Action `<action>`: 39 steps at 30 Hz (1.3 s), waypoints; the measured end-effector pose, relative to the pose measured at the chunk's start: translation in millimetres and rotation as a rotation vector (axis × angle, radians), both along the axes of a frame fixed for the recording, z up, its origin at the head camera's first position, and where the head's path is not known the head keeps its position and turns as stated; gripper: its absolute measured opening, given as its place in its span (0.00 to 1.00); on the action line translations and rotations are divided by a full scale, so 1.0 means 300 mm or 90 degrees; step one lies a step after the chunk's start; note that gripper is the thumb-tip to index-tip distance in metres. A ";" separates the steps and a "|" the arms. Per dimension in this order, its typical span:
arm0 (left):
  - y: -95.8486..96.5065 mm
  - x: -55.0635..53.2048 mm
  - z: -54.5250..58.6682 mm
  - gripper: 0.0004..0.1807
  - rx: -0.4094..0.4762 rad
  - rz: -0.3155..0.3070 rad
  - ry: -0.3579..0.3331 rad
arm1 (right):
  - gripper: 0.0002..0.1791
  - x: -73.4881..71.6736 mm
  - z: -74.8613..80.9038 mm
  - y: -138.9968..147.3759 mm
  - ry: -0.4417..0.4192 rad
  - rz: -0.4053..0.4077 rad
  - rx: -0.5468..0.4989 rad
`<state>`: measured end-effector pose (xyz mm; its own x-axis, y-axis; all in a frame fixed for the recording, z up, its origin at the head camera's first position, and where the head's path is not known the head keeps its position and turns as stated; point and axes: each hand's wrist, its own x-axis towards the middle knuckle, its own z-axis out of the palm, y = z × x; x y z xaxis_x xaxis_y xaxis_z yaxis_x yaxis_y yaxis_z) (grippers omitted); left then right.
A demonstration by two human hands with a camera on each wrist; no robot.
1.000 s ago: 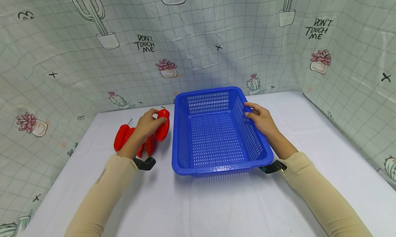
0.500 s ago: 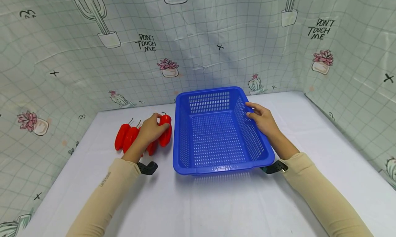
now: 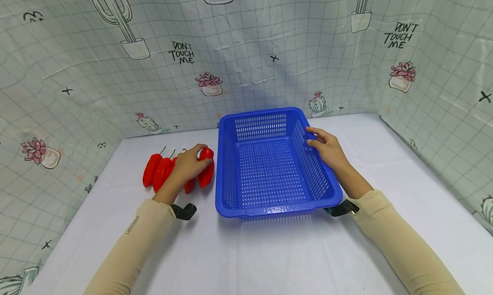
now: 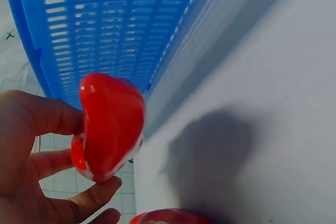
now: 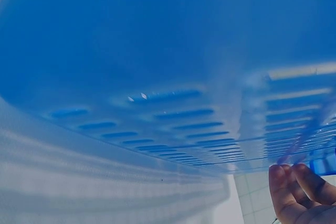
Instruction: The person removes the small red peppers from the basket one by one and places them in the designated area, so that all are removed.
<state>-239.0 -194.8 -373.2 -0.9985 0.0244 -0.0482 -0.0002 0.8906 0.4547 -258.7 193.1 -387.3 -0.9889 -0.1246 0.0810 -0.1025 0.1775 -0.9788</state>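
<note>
My left hand (image 3: 188, 163) pinches a red pepper (image 3: 206, 170) between thumb and fingers, just left of the blue plastic basket (image 3: 269, 211). In the left wrist view the pepper (image 4: 113, 124) sits at the fingertips, and its shadow falls on the white cloth beside it. Several more red peppers (image 3: 152, 171) lie in a row left of it, partly hidden by the hand and forearm. My right hand (image 3: 327, 150) grips the right rim of the basket. In the right wrist view its fingers (image 5: 283, 184) are at the slotted basket wall (image 5: 131, 40).
A white cloth (image 3: 239, 256) covers the table. Patterned fabric (image 3: 250, 38) rises behind the basket and along both sides. A black strap with a wrist device (image 3: 184, 211) shows under the left sleeve, and another (image 3: 343, 208) under the right.
My left hand has lowered the pepper toward the near side, beside the others in the row. The right hand and the basket stay in place.
</note>
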 end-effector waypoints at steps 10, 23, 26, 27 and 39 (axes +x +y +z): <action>-0.016 0.008 -0.038 0.32 -0.050 -0.045 0.027 | 0.27 -0.007 -0.004 -0.008 0.009 0.002 -0.003; -0.023 0.007 -0.069 0.31 -0.117 -0.045 0.065 | 0.28 -0.002 0.005 0.003 0.005 0.009 0.008; -0.025 0.007 -0.077 0.30 -0.147 -0.053 0.067 | 0.28 0.000 0.000 0.004 0.003 0.008 0.006; -0.025 0.006 -0.080 0.29 -0.155 -0.054 0.066 | 0.28 0.001 -0.002 0.005 0.003 0.007 0.006; -0.029 0.001 -0.097 0.26 -0.171 -0.024 0.103 | 0.28 -0.008 -0.003 -0.003 0.015 0.011 -0.001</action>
<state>-238.8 -203.7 -402.4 -0.9924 0.0687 0.1017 0.0876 0.9770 0.1945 -261.0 192.2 -388.3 -0.9845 -0.1408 0.1041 -0.1282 0.1745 -0.9763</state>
